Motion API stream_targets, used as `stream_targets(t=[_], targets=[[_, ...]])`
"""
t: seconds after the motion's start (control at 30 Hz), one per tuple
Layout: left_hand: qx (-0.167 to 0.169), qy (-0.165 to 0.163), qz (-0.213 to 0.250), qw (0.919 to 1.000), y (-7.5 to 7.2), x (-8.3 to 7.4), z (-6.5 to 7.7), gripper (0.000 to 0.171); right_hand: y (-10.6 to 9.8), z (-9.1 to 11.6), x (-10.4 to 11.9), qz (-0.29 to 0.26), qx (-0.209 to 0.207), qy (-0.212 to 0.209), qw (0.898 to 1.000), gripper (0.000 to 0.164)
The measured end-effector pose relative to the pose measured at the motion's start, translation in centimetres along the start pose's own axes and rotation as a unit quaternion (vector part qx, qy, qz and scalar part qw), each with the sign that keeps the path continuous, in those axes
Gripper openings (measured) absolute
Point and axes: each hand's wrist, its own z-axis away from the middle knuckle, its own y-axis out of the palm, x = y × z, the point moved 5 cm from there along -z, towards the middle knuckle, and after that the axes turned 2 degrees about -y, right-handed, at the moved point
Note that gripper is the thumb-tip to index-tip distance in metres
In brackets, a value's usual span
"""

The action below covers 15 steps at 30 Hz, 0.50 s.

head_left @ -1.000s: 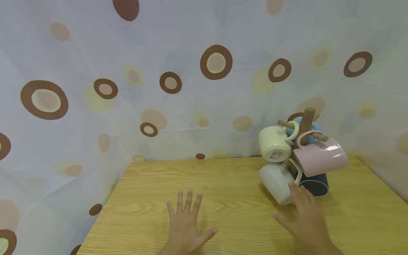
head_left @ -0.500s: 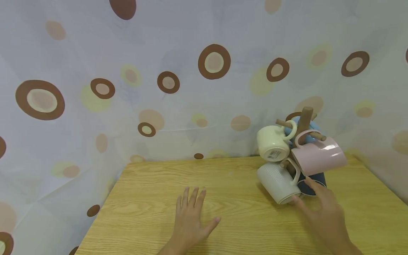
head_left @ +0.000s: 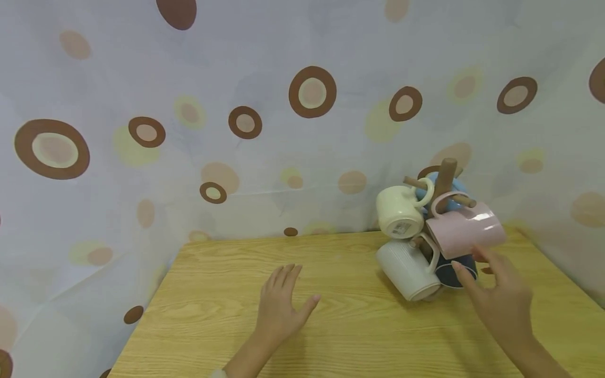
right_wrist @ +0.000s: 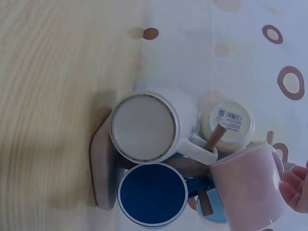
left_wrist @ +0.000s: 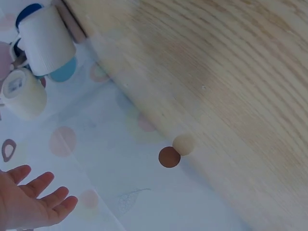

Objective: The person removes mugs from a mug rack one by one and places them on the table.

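Observation:
A wooden mug tree [head_left: 446,176] at the right of the table bears several mugs hanging by their handles. In the head view the pink mug [head_left: 465,231] hangs front right, the cream mug [head_left: 399,212] upper left, the white ribbed mug [head_left: 406,270] below that. A navy mug [right_wrist: 153,193] hangs low beneath the pink one; a light blue mug [head_left: 457,188] is mostly hidden behind the post. My right hand [head_left: 506,302] is right beside the pink mug, fingertips at its lower side, thumb spread apart. Over the table's left half, my left hand [head_left: 280,310] holds nothing, its thumb out.
A wood-grain table [head_left: 227,273] spans the lower view. Behind it hangs a pale curtain [head_left: 264,63] printed with brown and yellow circles. The mug tree's flat base [right_wrist: 102,166] stands on the table, seen in the right wrist view.
My right hand has moved rightward, from beside the white ribbed mug to the pink mug. My left hand has turned on its side, its fingers closer together. The mugs still hang on the tree.

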Motion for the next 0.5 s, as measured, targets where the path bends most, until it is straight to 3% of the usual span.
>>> stream_targets(t=[0.13,0.37,0.5], targets=[[-0.003,0.004,0.023,0.9997,-0.1,-0.2,-1.1,0.057,-0.2,-0.8,-0.3,0.001,-0.007,0.011,1.0,0.034],[-0.029,0.045,0.054,0.9971,-0.3,-1.0,-3.2,0.047,-0.8,-2.6,-1.1,0.008,-0.027,0.005,1.0,0.038],[-0.034,0.051,0.082,0.9947,-0.5,-1.3,-4.3,0.046,-0.8,-3.5,-1.4,0.018,-0.017,0.003,1.0,0.039]])
